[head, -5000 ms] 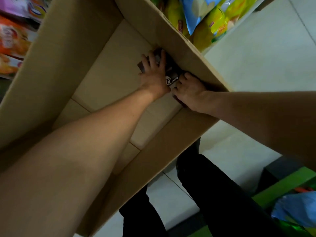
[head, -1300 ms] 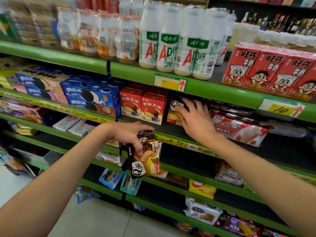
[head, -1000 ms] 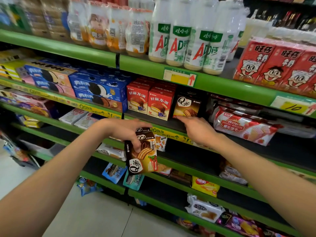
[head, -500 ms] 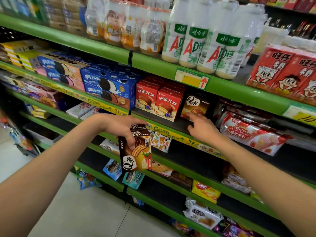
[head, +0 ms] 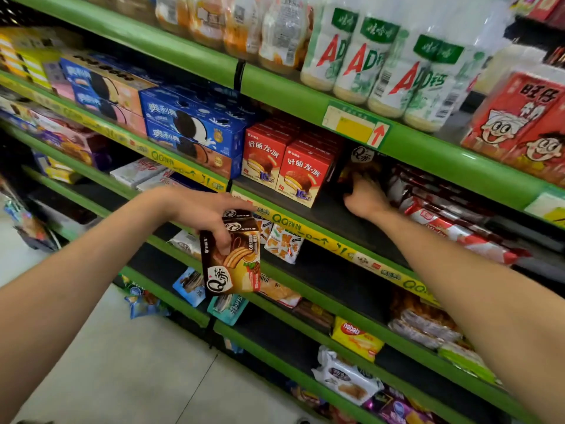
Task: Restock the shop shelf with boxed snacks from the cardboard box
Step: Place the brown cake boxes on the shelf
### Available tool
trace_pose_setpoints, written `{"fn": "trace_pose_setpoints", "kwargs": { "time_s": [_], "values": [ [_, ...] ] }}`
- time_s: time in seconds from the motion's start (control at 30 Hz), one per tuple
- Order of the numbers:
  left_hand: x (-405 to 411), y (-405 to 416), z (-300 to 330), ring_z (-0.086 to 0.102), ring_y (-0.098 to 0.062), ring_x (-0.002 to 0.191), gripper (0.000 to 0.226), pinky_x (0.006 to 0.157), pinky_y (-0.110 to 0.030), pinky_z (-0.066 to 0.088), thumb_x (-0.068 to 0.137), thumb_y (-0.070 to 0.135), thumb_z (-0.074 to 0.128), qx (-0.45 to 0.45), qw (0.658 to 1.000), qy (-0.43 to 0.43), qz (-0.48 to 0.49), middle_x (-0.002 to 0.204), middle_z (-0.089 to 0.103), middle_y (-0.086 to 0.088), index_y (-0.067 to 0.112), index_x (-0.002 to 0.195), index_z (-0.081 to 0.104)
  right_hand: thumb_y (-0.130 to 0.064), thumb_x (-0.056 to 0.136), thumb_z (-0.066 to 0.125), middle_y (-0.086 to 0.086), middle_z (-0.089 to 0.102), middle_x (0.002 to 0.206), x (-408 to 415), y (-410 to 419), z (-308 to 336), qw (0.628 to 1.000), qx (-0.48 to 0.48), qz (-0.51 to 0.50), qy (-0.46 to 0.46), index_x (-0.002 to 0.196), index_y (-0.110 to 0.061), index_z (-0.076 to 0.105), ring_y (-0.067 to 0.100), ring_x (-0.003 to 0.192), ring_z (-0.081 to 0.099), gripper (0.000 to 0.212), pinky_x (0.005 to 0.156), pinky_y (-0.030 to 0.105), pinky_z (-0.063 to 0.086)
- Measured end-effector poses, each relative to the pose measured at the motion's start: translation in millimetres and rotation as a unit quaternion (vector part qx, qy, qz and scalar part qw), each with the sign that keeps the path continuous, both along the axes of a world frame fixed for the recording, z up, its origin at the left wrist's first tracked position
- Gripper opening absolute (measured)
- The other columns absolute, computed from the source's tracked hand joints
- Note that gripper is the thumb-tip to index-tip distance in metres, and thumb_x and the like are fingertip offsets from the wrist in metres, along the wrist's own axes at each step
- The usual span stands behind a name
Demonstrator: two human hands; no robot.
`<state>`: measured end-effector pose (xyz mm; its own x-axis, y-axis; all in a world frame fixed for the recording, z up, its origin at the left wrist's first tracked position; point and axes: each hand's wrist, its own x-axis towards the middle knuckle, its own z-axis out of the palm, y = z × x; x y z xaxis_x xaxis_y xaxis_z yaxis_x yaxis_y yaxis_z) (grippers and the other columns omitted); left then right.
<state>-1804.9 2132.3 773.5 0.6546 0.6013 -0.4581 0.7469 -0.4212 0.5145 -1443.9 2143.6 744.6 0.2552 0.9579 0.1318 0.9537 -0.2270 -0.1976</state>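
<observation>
My left hand (head: 211,215) grips two brown Q snack boxes (head: 232,264) from above, held together and hanging in front of the shelf edge. Further right, my right hand (head: 365,198) reaches into the second shelf (head: 321,209). Its fingers curl on the lower part of another brown Q box (head: 359,159), which stands upright deep in the shadow beside the red pie boxes (head: 302,172). The cardboard box is out of view.
Blue cookie boxes (head: 189,130) sit left of the red ones, and wafer packs (head: 452,231) lie right of my right hand. Bottles (head: 376,62) and red milk cartons (head: 519,117) fill the shelf above. Bagged snacks line the lower shelves, above a tiled floor (head: 122,362).
Both hands took boxes out of the cardboard box and came up to the shelf. My right hand stood one box there and has just moved it deeper in. The left hand barely moved.
</observation>
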Motion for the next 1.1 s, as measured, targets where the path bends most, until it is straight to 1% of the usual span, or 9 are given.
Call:
{"fn": "trace_pose_setpoints", "kwargs": {
  "time_s": [0.2, 0.33, 0.43, 0.53, 0.63, 0.77, 0.93, 1.03, 1.1],
  "values": [
    [-2, 1, 3, 0.043, -0.020, 0.120, 0.099, 0.086, -0.030, 0.051, 0.072, 0.023, 0.081, 0.002, 1.000, -0.016, 0.011, 0.134, 0.033, 0.007, 0.044, 0.150, 0.024, -0.015, 0.086, 0.057, 0.016, 0.047, 0.146, 0, 18, 0, 1.000, -0.013, 0.015, -0.011, 0.141, -0.016, 0.047, 0.036, 0.132, 0.047, 0.056, 0.106, 0.040, 0.043],
    [-3, 1, 9, 0.046, -0.023, 0.121, 0.098, 0.094, -0.042, 0.052, 0.072, 0.019, 0.081, -0.001, 0.999, -0.028, 0.020, 0.135, 0.036, 0.004, 0.038, 0.151, 0.026, -0.018, 0.088, 0.056, 0.020, 0.056, 0.135, -4, 28, -2, 0.999, -0.045, -0.002, -0.022, 0.134, -0.010, 0.053, 0.038, 0.122, 0.055, 0.046, 0.094, 0.038, 0.047],
    [-2, 1, 15, 0.046, -0.024, 0.121, 0.101, 0.096, -0.047, 0.051, 0.069, 0.025, 0.083, 0.011, 1.000, -0.022, 0.016, 0.135, 0.037, 0.003, 0.038, 0.151, 0.026, -0.019, 0.088, 0.056, 0.020, 0.062, 0.126, -10, 32, -4, 0.999, -0.039, -0.007, -0.025, 0.124, -0.008, 0.059, 0.038, 0.115, 0.059, 0.037, 0.086, 0.037, 0.049],
    [-1, 2, 19, 0.045, -0.023, 0.120, 0.102, 0.098, -0.049, 0.050, 0.067, 0.028, 0.084, 0.013, 0.999, -0.026, 0.015, 0.131, 0.038, 0.005, 0.040, 0.150, 0.026, -0.018, 0.089, 0.055, 0.019, 0.062, 0.127, -12, 30, -5, 0.999, -0.030, -0.003, -0.020, 0.125, -0.010, 0.060, 0.038, 0.116, 0.059, 0.037, 0.087, 0.037, 0.048],
    [2, 1, 21, 0.042, -0.020, 0.121, 0.107, 0.100, -0.046, 0.048, 0.059, 0.037, 0.081, 0.021, 0.999, -0.023, 0.009, 0.127, 0.036, 0.010, 0.043, 0.149, 0.025, -0.009, 0.089, 0.053, 0.023, 0.060, 0.128, -12, 30, -6, 0.999, -0.017, -0.009, 0.033, 0.124, -0.005, 0.060, 0.039, 0.117, 0.057, 0.037, 0.089, 0.035, 0.046],
    [6, -1, 20, 0.042, -0.023, 0.125, 0.099, 0.099, -0.049, 0.049, 0.070, 0.029, 0.083, 0.014, 1.000, -0.017, 0.001, 0.132, 0.035, 0.008, 0.044, 0.149, 0.024, -0.003, 0.093, 0.047, 0.027, 0.057, 0.131, -25, 28, -6, 0.996, -0.021, 0.003, 0.086, 0.125, 0.002, 0.058, 0.040, 0.119, 0.054, 0.034, 0.088, 0.029, 0.042],
    [10, -7, 21, 0.040, -0.022, 0.125, 0.106, 0.100, -0.047, 0.047, 0.062, 0.039, 0.082, 0.016, 1.000, -0.004, -0.014, 0.134, 0.034, 0.007, 0.045, 0.150, 0.023, -0.004, 0.099, 0.040, 0.025, 0.047, 0.144, -36, 30, -4, 0.994, -0.067, 0.018, 0.089, 0.139, 0.002, 0.046, 0.037, 0.130, 0.047, 0.041, 0.104, 0.034, 0.039],
    [11, -11, 22, 0.041, -0.021, 0.124, 0.109, 0.099, -0.047, 0.048, 0.055, 0.045, 0.079, 0.019, 1.000, -0.007, -0.014, 0.134, 0.035, 0.007, 0.046, 0.149, 0.023, -0.003, 0.098, 0.041, 0.025, 0.049, 0.142, -35, 22, -1, 0.990, -0.072, -0.002, 0.119, 0.139, 0.001, 0.046, 0.037, 0.128, 0.049, 0.042, 0.100, 0.032, 0.040],
    [13, -13, 24, 0.042, -0.021, 0.123, 0.109, 0.099, -0.043, 0.047, 0.054, 0.046, 0.079, 0.022, 1.000, -0.018, -0.013, 0.133, 0.036, 0.008, 0.046, 0.149, 0.024, -0.006, 0.094, 0.045, 0.022, 0.051, 0.140, -37, 7, 5, 0.984, -0.033, -0.041, 0.173, 0.138, -0.004, 0.048, 0.036, 0.125, 0.051, 0.044, 0.095, 0.030, 0.041]
  ]
}}
